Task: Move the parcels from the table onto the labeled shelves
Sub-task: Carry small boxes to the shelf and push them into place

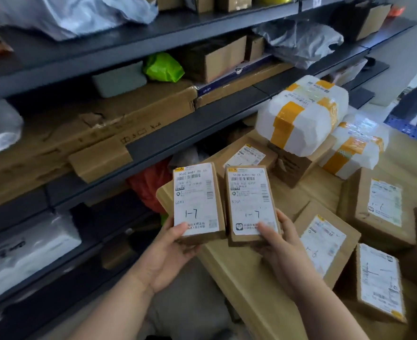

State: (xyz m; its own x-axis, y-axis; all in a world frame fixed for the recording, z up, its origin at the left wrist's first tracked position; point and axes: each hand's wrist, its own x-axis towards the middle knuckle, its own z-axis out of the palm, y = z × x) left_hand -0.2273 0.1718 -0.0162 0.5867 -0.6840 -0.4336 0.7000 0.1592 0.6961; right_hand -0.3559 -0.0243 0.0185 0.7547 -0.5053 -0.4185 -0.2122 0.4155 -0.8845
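**Operator A:** Where are the parcels, and what have the fingers hold of?

**Operator B:** We hold two. Our left hand (168, 249) grips the near end of the left small brown cardboard box (197, 202), whose white label is marked "1-7". The thumb lies on the label and the fingers are curled beneath the box. Our right hand (282, 246) grips the right small brown cardboard box (251, 204), marked the same, in the same way. Both boxes are lifted clear of the light wooden surface (246, 285) and are held just beside each other. We cannot tell whether they touch.

**Operator A:** Which relation governs the coming move?

**Operator B:** Each box's long axis runs away from us, from the gripped end towards the free far end. The dark grey metal shelves (202, 119) lie ahead and to our left, so the left hand and its box are nearer to them. We judge that the left box should go in first, far end leading, and the right box after it. We cannot read any shelf label here, so find tier 1-7 before reaching.

**Operator A:** What is left to move?

**Operator B:** Several brown labelled boxes (381, 212) and white wrapped parcels with yellow tape (305, 114) lie on the surface to our right.
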